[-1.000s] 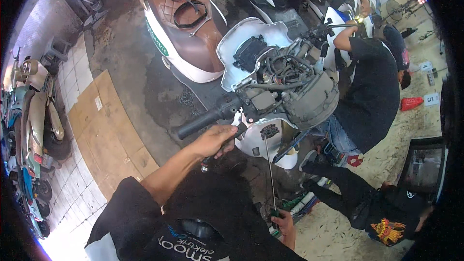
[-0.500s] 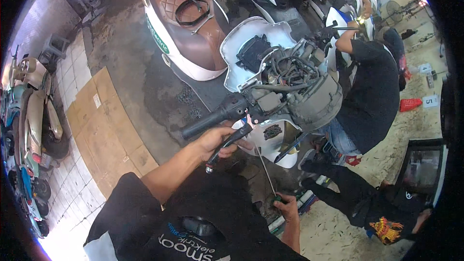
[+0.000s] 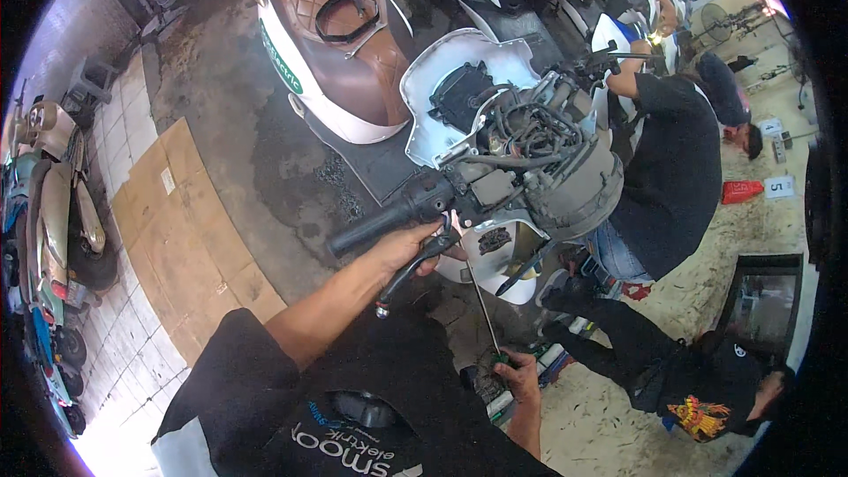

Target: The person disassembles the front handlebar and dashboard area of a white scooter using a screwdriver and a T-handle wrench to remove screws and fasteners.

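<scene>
My left hand (image 3: 405,252) is closed around the black brake lever (image 3: 399,286), close to its pivot end by the handlebar. The rubber grip (image 3: 374,224) lies just beyond that hand. Lower right, my right hand (image 3: 521,376) is closed on the green handle of a long screwdriver (image 3: 480,303). Its thin shaft slants up to the lever's pivot, where the tip is too small to make out. The scooter's front end is uncovered, showing a bundle of wires (image 3: 541,126) and a round dusty headlight housing (image 3: 583,194).
A white scooter with a brown seat (image 3: 375,79) stands beyond the handlebar, a mirror lying on it. Flattened cardboard (image 3: 181,238) covers floor at left, near parked scooters (image 3: 66,212). A co-worker in a dark shirt (image 3: 667,177) bends close at right; another person (image 3: 698,389) is lower right.
My left hand has shifted slightly up along the lever toward its pivot. The screwdriver stays at the pivot in my right hand. The person at right has turned the head.
</scene>
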Action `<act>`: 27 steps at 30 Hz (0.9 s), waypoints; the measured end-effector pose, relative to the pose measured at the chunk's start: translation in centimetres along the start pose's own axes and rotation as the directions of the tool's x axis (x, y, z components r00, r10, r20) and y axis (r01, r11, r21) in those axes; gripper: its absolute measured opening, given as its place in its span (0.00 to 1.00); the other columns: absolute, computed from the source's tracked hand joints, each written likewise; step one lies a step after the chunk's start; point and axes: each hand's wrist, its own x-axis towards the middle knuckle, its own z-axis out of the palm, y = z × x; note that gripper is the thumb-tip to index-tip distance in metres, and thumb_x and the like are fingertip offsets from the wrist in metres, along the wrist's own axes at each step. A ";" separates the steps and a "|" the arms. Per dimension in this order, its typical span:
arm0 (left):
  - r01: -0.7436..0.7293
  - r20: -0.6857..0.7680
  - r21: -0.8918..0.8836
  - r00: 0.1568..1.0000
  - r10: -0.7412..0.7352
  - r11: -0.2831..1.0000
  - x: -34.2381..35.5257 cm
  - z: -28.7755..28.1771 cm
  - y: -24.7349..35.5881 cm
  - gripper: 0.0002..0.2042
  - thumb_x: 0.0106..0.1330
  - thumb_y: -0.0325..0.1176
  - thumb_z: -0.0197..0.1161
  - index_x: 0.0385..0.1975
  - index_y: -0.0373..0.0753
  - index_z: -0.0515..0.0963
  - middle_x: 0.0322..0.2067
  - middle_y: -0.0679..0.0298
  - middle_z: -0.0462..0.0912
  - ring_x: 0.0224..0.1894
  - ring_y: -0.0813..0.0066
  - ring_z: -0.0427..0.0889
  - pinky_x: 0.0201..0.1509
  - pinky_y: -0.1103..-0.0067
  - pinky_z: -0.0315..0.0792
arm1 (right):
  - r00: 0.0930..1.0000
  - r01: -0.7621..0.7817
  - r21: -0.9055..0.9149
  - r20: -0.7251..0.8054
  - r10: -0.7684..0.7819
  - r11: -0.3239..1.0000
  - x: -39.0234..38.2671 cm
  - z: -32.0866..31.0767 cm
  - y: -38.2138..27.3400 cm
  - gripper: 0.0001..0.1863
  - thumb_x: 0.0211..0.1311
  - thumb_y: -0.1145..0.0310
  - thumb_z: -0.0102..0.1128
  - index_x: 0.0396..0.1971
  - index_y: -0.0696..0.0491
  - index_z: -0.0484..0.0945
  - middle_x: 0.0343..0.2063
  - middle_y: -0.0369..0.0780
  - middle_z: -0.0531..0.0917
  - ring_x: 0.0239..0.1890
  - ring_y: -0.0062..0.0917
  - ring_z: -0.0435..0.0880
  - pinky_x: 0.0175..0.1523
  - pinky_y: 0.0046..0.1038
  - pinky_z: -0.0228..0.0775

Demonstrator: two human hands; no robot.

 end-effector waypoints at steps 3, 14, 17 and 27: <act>-0.004 -0.096 0.103 0.995 0.014 0.995 -0.3 0.8 0.3 0.23 0.71 0.51 0.43 0.46 0.35 0.72 0.35 0.54 0.82 0.11 0.87 0.68 0.11 0.90 0.61 | 0.998 0.062 -0.095 -0.019 -0.064 0.994 -0.1 -0.5 0.4 0.26 0.41 0.64 0.75 0.40 0.64 0.79 0.23 0.35 0.80 0.24 0.17 0.76 0.29 0.20 0.69; -0.032 -0.152 0.221 0.986 0.066 0.975 -0.2 0.9 0.8 0.22 0.70 0.52 0.44 0.44 0.40 0.75 0.35 0.63 0.84 0.17 0.86 0.72 0.16 0.89 0.65 | 1.000 -0.002 -0.033 -0.020 0.002 0.999 -0.3 -0.1 -2.0 0.24 0.41 0.71 0.74 0.41 0.64 0.79 0.24 0.34 0.80 0.24 0.15 0.76 0.30 0.19 0.69; -0.046 -0.180 0.194 0.980 0.082 0.980 -0.1 1.4 0.5 0.21 0.70 0.51 0.45 0.43 0.39 0.75 0.34 0.62 0.84 0.16 0.84 0.72 0.17 0.86 0.66 | 1.000 0.007 -0.026 -0.016 -0.007 1.000 -0.3 -0.3 -1.4 0.23 0.42 0.72 0.74 0.41 0.64 0.79 0.25 0.34 0.80 0.25 0.16 0.76 0.30 0.18 0.69; -0.048 -0.330 0.296 0.932 0.149 0.954 0.3 0.8 0.0 0.22 0.69 0.51 0.48 0.33 0.37 0.81 0.21 0.66 0.79 0.15 0.82 0.72 0.17 0.83 0.67 | 0.998 -0.060 -0.055 -0.017 0.059 0.997 0.8 -1.6 -1.6 0.26 0.40 0.66 0.76 0.41 0.63 0.80 0.27 0.35 0.81 0.29 0.17 0.76 0.37 0.21 0.69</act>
